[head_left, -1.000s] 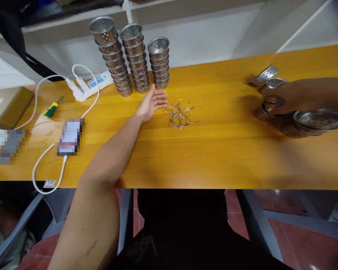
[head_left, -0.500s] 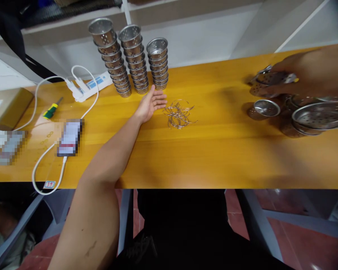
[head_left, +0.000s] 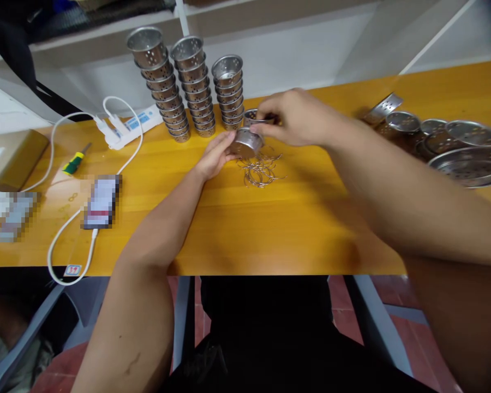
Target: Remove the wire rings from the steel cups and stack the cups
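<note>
My right hand holds a small perforated metal cup over a pile of thin wire rings on the yellow table. A second small cup seems to sit under its fingers. My left hand rests on the table with its fingertips touching the cup's left side. Just behind the hands stand three tall stacks of the same perforated cups.
Loose cups and perforated lids lie at the right. At the left are a white power strip with cable, a green-yellow screwdriver, a phone and a cardboard box. A white shelf runs behind.
My right hand has come from the loose parts at the right to the middle, bringing a cup to my left hand, whose fingers now touch it.
</note>
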Action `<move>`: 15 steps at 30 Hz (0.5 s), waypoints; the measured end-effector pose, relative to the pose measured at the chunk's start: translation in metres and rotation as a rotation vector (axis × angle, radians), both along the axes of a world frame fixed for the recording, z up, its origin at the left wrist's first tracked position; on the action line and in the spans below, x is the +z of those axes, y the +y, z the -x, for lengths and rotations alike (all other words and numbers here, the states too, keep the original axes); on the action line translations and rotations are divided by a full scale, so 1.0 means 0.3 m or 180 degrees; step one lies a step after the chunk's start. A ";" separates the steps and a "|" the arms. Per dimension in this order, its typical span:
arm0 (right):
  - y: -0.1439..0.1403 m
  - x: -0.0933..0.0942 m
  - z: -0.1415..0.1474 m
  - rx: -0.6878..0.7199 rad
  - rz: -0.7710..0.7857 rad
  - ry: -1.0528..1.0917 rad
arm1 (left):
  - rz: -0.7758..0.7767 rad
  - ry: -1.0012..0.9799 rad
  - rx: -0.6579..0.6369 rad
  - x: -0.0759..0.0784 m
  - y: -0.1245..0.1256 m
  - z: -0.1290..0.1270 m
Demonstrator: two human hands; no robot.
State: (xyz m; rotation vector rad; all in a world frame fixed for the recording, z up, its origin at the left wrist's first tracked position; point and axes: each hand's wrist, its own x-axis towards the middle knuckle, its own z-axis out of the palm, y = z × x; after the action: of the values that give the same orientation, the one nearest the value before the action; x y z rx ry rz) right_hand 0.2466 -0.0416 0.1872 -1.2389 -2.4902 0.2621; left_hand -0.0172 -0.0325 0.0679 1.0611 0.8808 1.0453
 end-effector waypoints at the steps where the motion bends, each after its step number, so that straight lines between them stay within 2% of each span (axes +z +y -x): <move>1: 0.011 -0.026 0.045 0.0022 0.0023 0.0173 | 0.0023 -0.0032 -0.0021 -0.003 -0.001 0.002; 4: 0.041 -0.112 0.141 -0.0014 0.0046 0.0675 | 0.0138 -0.0134 -0.0115 -0.018 0.005 0.011; 7: 0.048 -0.175 0.185 -0.0068 0.0263 0.1104 | 0.0175 -0.0251 -0.0141 -0.035 0.020 0.019; 12: 0.011 -0.209 0.208 -0.0067 0.0835 0.1544 | 0.0097 -0.0340 0.0042 -0.031 0.028 0.010; 15: -0.002 -0.222 0.202 0.0169 0.1274 0.1905 | 0.0079 -0.0329 0.0096 -0.022 0.030 0.004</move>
State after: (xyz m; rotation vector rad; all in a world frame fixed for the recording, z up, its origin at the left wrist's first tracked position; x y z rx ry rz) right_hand 0.1859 -0.0423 0.1207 -1.0263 -1.9970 1.0216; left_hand -0.0185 -0.0236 0.0614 0.9669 0.8265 1.1020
